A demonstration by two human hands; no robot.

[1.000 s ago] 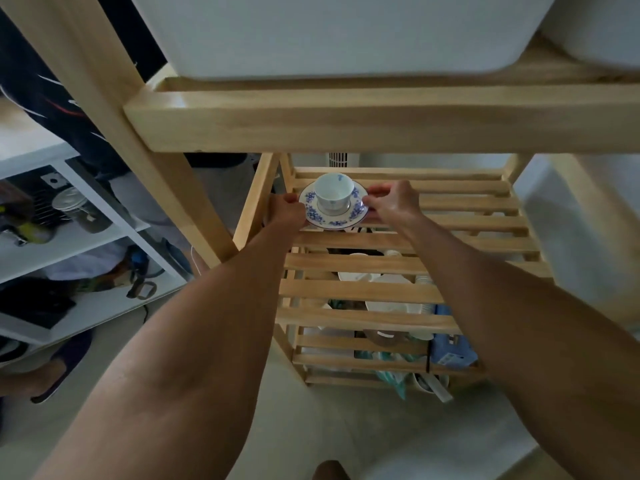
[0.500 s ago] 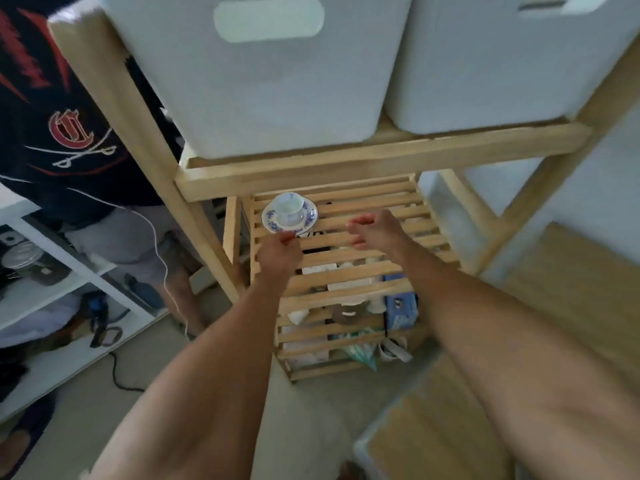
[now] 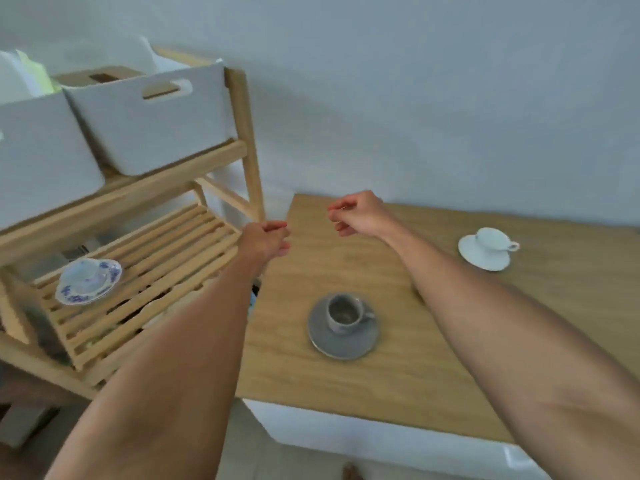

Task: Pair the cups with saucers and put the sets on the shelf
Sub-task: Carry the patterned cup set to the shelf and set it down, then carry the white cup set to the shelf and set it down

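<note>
A blue-patterned cup on its matching saucer point(image 3: 88, 280) rests on the slatted wooden shelf point(image 3: 166, 251) at the left. On the wooden table point(image 3: 398, 368) a grey cup sits on a grey saucer point(image 3: 343, 325) near the middle, and a white cup on a white saucer point(image 3: 486, 249) stands farther right. My left hand point(image 3: 268, 239) hovers between shelf and table with fingers curled and nothing in it. My right hand point(image 3: 356, 214) hangs over the table's far left part, fingers loosely curled, holding nothing.
Two white storage bins point(image 3: 149, 123) fill the shelf's upper tier. A plain wall point(image 3: 415, 98) runs behind the table. The table's front edge point(image 3: 363, 417) lies close to me, with floor below.
Both hands have let go of the blue set and pulled back from the shelf. My view has swung right, so the table with the grey and white sets has come into sight.
</note>
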